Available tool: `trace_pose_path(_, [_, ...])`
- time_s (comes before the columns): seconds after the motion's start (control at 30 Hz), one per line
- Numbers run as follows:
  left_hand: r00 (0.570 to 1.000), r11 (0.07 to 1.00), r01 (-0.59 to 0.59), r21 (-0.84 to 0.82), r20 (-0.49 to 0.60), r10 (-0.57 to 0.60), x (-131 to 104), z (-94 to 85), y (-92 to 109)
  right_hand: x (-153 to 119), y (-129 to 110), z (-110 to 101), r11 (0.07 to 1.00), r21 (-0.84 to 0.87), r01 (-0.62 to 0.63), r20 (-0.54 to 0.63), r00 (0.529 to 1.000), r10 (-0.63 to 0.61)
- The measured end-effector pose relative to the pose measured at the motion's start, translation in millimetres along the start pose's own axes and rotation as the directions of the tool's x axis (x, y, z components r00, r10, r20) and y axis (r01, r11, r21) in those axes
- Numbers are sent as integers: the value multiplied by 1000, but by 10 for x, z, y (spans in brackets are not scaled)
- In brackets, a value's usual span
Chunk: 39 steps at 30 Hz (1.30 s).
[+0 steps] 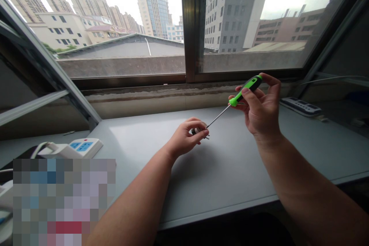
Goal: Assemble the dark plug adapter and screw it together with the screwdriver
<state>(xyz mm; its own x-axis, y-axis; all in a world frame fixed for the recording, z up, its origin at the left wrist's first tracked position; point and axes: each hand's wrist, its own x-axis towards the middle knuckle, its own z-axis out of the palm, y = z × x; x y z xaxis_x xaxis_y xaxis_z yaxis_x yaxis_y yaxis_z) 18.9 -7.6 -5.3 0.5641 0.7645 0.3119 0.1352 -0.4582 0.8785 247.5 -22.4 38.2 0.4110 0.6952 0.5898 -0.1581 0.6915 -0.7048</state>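
Above the table [236, 173], the left hand [182, 138] pinched a small pronged piece [194, 131] and the right hand [263, 115] gripped a green-and-black screwdriver [248, 88], its tip already at the piece, though any screw's depth was hidden.

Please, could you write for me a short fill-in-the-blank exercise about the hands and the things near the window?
1. The right hand holds a screwdriver whose handle is black and ____.
2. The screwdriver's tip is at a small object in the other hand, the ____ one.
3. The white power strip at the table's left side has ____ socket panels.

Missing words: green; left; blue
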Motion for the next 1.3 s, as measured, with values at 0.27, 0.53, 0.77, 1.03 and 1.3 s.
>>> trace_pose_path(0.27, [999,994,-35,107,43,30,-8,-24,-41,-17,-37,-5,999,22,40,148,988,-43])
trace_pose_path(0.53, [999,994,-34,102,23,32,-11,-20,-51,-10,-8,-35,984,6,176,219,960,-173])
trace_pose_path(0.77, [999,993,-44,112,21,42,-4,-19,-57,-1,-1,-66,967,-35,252,230,944,-237])
trace_pose_path(1.03, [998,987,-50,150,-21,53,-22,-28,-125,54,-16,-126,907,-58,416,153,902,-404])
trace_pose_path(1.3, [999,998,-38,59,-34,40,-14,-1,-117,-113,-76,49,842,15,539,287,805,-520])
